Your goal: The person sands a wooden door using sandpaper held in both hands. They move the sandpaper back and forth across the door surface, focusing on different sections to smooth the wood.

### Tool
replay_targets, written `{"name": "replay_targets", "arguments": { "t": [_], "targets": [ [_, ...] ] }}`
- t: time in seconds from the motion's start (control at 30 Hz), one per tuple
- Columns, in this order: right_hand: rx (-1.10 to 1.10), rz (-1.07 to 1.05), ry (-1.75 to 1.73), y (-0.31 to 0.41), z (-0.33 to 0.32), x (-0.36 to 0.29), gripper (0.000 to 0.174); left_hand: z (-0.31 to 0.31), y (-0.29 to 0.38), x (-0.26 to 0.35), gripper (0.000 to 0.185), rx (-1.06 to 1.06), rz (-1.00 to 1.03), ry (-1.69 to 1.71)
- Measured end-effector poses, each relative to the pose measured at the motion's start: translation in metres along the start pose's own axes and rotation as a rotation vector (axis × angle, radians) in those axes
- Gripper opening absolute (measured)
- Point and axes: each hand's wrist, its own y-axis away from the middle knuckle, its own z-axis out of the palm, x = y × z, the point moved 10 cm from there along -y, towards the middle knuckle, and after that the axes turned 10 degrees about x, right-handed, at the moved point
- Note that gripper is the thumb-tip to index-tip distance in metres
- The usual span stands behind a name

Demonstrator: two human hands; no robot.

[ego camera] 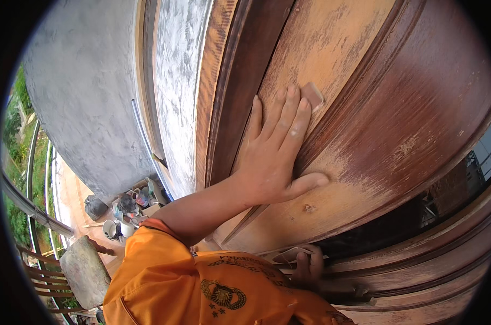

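Back side up, my left hand lies against a brown wooden door, its thumb spread to the right. A small piece of what looks like folded sandpaper sticks out from under its index and middle fingertips, pressed to the wood. Around it the door's varnish is partly worn to pale bare wood. Low in the view, beside the orange shirt, my right hand has its fingers curled on a thin, flat, reddish-brown piece, likely sandpaper too. The shirt partly hides this hand.
Left of the door stand its wooden frame and a grey plastered wall. On the tiled floor are a black plastic bag, a bucket and a heap of odds and ends. A worn chair and a metal railing are at lower left.
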Motion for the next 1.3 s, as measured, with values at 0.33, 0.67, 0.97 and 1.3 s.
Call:
{"name": "replay_targets", "arguments": {
  "t": [0.33, 0.67, 0.97, 1.3],
  "targets": [
    [-0.031, 0.353, -0.374, -0.001, 0.007, -0.001, 0.031, 0.003, 0.029, 0.008, 0.123, -0.045, -0.007, 0.083],
    [0.051, -0.286, 0.216, -0.002, -0.005, -0.040, 0.037, 0.003, 0.024, 0.008, 0.123, -0.042, 0.043, 0.056],
    [-0.003, 0.216, -0.242, 0.003, -0.001, 0.007, 0.024, 0.000, -0.024, 0.005, 0.117, 0.070, 0.083, -0.007],
    [0.040, -0.031, -0.182, -0.007, -0.004, -0.008, 0.022, 0.008, 0.076, 0.006, 0.113, -0.133, -0.042, 0.085]
  ]
}}
